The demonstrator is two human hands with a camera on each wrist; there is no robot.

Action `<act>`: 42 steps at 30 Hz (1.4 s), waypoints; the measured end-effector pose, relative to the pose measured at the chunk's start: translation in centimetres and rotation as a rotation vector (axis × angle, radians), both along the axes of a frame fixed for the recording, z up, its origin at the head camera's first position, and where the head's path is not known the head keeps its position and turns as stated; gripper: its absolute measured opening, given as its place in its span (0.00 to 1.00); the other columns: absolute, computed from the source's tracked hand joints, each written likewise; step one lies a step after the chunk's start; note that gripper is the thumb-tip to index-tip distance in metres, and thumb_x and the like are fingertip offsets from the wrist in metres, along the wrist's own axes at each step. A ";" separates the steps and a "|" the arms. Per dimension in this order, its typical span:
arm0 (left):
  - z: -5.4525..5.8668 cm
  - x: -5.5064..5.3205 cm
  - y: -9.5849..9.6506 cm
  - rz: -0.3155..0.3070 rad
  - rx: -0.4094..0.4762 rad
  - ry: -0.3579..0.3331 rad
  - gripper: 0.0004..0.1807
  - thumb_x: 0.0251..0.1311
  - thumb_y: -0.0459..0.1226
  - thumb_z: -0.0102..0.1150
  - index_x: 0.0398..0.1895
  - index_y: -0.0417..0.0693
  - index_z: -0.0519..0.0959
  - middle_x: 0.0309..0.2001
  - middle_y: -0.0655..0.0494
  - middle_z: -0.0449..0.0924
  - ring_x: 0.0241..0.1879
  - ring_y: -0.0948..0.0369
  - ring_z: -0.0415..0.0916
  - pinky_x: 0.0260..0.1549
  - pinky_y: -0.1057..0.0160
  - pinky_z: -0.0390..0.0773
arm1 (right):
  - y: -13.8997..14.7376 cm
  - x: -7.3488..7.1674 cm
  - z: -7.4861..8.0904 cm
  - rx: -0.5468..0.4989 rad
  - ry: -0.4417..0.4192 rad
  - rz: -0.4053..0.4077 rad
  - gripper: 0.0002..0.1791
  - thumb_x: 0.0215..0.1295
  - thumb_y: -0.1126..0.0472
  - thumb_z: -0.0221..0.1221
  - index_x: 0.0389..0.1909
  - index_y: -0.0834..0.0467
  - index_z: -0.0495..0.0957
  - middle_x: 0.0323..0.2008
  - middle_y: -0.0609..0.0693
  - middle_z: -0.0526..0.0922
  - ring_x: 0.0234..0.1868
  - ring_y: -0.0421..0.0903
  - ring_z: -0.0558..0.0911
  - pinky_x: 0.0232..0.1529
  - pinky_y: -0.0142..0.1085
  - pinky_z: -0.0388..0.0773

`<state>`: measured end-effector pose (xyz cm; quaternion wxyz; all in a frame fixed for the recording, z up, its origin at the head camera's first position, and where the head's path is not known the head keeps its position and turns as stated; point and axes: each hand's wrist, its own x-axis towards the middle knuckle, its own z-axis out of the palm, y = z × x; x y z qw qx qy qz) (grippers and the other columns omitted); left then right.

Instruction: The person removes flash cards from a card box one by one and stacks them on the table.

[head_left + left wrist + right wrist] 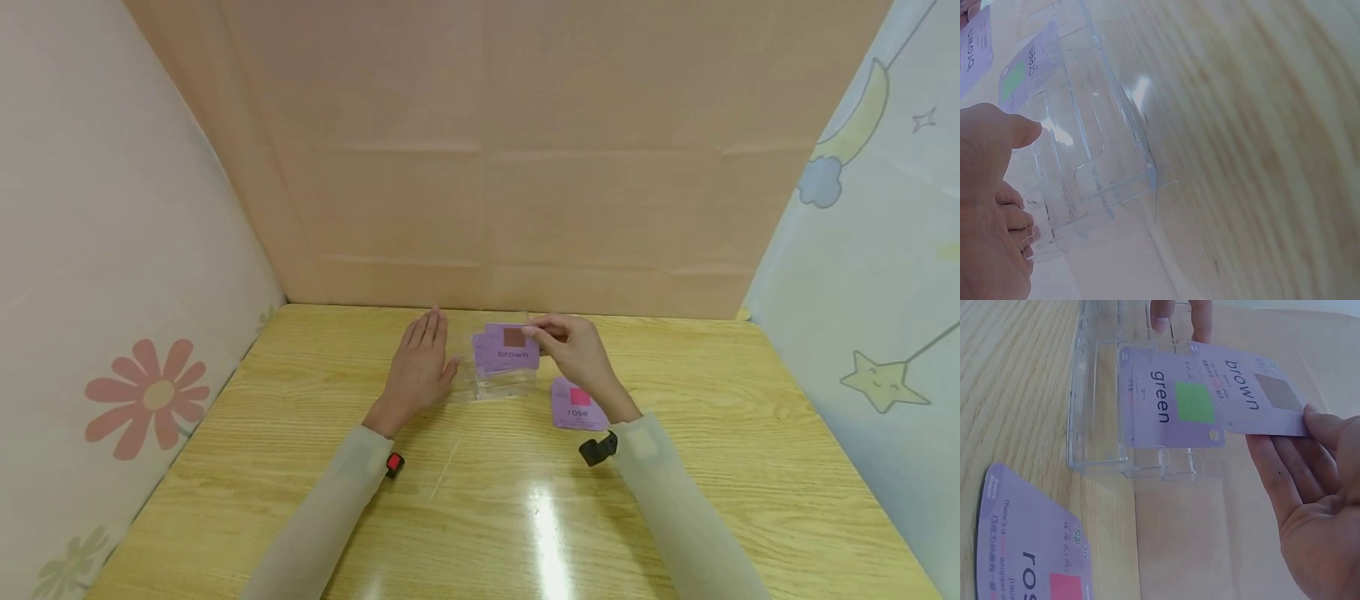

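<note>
My right hand (581, 354) pinches the edge of a purple card marked "brown" (513, 355) between thumb and fingers. It holds this card at a clear plastic rack (506, 387) with stepped tiers. A purple card marked "green" (1172, 400) stands in the rack, overlapping the brown card in the right wrist view. Flat at the left end of the rack, my left hand (417, 367) has its fingers straight and its thumb toward the rack. A "rose" card (577, 410) lies on the table below my right hand.
The wooden table (480, 517) meets a tan backdrop (480, 167) just behind the rack. Decorated walls close off both sides, a flower (157, 397) on the left and a star (885, 382) on the right. Black straps circle both wrists.
</note>
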<state>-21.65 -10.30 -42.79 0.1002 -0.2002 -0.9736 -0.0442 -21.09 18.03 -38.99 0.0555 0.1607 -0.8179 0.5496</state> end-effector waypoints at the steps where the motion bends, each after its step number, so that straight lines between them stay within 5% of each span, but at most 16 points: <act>1: 0.0 0.0 0.0 -0.001 0.003 -0.001 0.43 0.80 0.50 0.50 0.83 0.31 0.48 0.85 0.36 0.47 0.85 0.44 0.48 0.85 0.45 0.50 | 0.1 0.1 0.0 -0.006 -0.001 -0.003 0.17 0.74 0.52 0.65 0.50 0.60 0.88 0.41 0.61 0.93 0.36 0.50 0.93 0.39 0.35 0.90; 13: 0.3 0.2 0.0 -0.004 0.016 -0.014 0.44 0.80 0.50 0.50 0.84 0.31 0.47 0.85 0.36 0.45 0.86 0.44 0.46 0.85 0.45 0.49 | 0.8 0.9 0.5 -0.037 -0.041 -0.026 0.18 0.75 0.54 0.64 0.51 0.65 0.87 0.41 0.66 0.92 0.32 0.48 0.92 0.35 0.31 0.89; 22: 0.4 0.2 0.0 0.002 0.009 -0.017 0.44 0.80 0.50 0.49 0.84 0.32 0.47 0.85 0.36 0.45 0.86 0.44 0.46 0.85 0.45 0.49 | 1.3 1.3 0.3 -0.058 -0.055 -0.035 0.17 0.74 0.53 0.65 0.49 0.64 0.87 0.41 0.65 0.92 0.31 0.44 0.92 0.42 0.51 0.90; 31: 0.4 0.3 0.1 0.007 -0.004 -0.024 0.44 0.80 0.51 0.48 0.84 0.32 0.47 0.85 0.36 0.45 0.85 0.43 0.48 0.85 0.46 0.48 | 2.7 1.7 -0.1 -0.036 -0.097 -0.077 0.20 0.73 0.49 0.66 0.49 0.63 0.86 0.40 0.64 0.92 0.31 0.42 0.92 0.39 0.43 0.91; 42: 0.2 0.2 0.0 0.007 0.007 -0.015 0.44 0.80 0.51 0.48 0.84 0.31 0.47 0.85 0.35 0.45 0.86 0.44 0.47 0.85 0.46 0.48 | 4.9 1.8 -0.8 -0.079 -0.223 -0.126 0.24 0.70 0.49 0.69 0.53 0.67 0.85 0.43 0.63 0.91 0.33 0.41 0.91 0.42 0.44 0.91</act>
